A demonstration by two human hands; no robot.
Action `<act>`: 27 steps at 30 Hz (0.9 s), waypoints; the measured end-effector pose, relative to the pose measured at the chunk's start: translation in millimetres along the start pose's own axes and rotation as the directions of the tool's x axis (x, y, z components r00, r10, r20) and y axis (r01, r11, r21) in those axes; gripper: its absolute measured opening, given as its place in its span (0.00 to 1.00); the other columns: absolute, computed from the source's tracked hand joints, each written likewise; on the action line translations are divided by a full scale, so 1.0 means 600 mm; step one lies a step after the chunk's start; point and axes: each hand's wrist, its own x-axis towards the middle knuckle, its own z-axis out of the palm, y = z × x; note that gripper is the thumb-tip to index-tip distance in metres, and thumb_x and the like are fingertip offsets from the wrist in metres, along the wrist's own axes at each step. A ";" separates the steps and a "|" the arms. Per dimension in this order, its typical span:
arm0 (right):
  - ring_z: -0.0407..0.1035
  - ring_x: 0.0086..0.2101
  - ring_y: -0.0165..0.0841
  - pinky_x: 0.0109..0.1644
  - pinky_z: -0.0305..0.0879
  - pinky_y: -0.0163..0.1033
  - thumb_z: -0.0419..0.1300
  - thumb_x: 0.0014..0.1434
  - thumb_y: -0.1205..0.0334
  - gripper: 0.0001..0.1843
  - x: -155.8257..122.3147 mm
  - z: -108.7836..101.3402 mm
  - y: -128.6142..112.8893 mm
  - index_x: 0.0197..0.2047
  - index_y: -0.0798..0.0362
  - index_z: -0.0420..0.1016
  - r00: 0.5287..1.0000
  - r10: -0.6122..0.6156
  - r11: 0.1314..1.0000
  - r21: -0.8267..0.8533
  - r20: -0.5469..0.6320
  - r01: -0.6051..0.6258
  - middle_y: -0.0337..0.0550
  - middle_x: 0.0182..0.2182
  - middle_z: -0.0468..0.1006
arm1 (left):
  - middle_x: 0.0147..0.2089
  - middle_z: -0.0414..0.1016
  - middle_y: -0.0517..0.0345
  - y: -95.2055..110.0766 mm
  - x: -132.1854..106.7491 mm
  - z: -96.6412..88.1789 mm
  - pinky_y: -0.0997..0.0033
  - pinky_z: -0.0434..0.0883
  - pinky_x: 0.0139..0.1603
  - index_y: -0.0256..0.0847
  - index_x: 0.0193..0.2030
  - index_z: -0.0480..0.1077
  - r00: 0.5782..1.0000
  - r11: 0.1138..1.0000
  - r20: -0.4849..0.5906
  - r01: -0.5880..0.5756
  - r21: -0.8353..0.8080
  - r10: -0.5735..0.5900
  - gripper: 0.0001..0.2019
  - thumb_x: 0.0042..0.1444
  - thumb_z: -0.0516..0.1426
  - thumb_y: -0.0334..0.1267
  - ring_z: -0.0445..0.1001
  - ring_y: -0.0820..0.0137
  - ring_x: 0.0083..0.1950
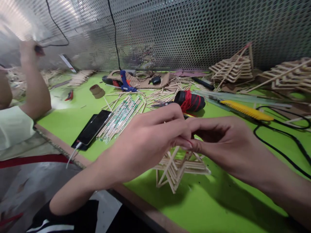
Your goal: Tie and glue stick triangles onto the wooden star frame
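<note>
Fingertips meet in the middle of the head view, where my left hand (145,142) and my right hand (225,142) are both pinched closed. A fine red line shows at the tips, but what they pinch is too small to make out. Directly beneath them is a star-shaped frame of thin wooden sticks (176,173), built up in layers. My fingers cover its upper part, and I cannot tell whether they touch it. Just beyond my hands lies a black roll wound with red string (190,101), beside scissors (162,104).
Left of my hands are phones (96,127) with a white cable and stick bundles in clear wrap (120,118). Behind stands a blue glue gun (126,82). On the right lie a yellow-handled tool (247,110), black cord and stick structures (233,69). A co-worker's arm (35,81) reaches in at left.
</note>
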 end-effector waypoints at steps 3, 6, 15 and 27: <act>0.73 0.32 0.32 0.33 0.70 0.34 0.70 0.53 0.56 0.07 -0.002 0.003 -0.004 0.33 0.49 0.81 0.997 -0.021 0.998 -0.062 -0.071 0.016 0.37 0.29 0.79 | 0.38 0.72 0.60 0.004 0.000 0.005 0.79 0.68 0.38 0.35 0.36 0.70 0.999 1.000 0.030 0.011 0.004 -0.011 0.05 0.62 0.57 0.23 0.71 0.79 0.38; 0.74 0.34 0.33 0.36 0.72 0.35 0.68 0.52 0.65 0.06 -0.004 0.004 -0.005 0.36 0.49 0.79 0.987 -0.104 0.989 -0.114 -0.124 0.090 0.37 0.33 0.79 | 0.39 0.73 0.58 0.007 -0.002 0.011 0.77 0.69 0.40 0.35 0.35 0.70 0.998 0.999 0.055 0.032 0.019 -0.033 0.05 0.64 0.56 0.27 0.72 0.76 0.39; 0.74 0.33 0.31 0.34 0.68 0.35 0.59 0.59 0.69 0.10 -0.037 0.009 -0.012 0.45 0.48 0.71 0.925 -0.358 0.754 -0.624 -0.129 0.205 0.34 0.35 0.79 | 0.35 0.72 0.54 0.020 -0.001 0.010 0.73 0.68 0.35 0.32 0.34 0.70 0.996 0.987 0.084 0.028 0.157 -0.042 0.09 0.66 0.52 0.26 0.71 0.73 0.35; 0.71 0.24 0.31 0.22 0.57 0.37 0.56 0.63 0.62 0.06 -0.061 0.004 -0.051 0.38 0.47 0.75 0.925 -0.374 0.565 -0.807 -0.061 0.175 0.34 0.31 0.80 | 0.38 0.69 0.53 0.032 0.003 0.007 0.69 0.67 0.38 0.32 0.37 0.67 0.981 0.956 0.193 -0.030 0.291 -0.028 0.09 0.67 0.48 0.25 0.67 0.69 0.39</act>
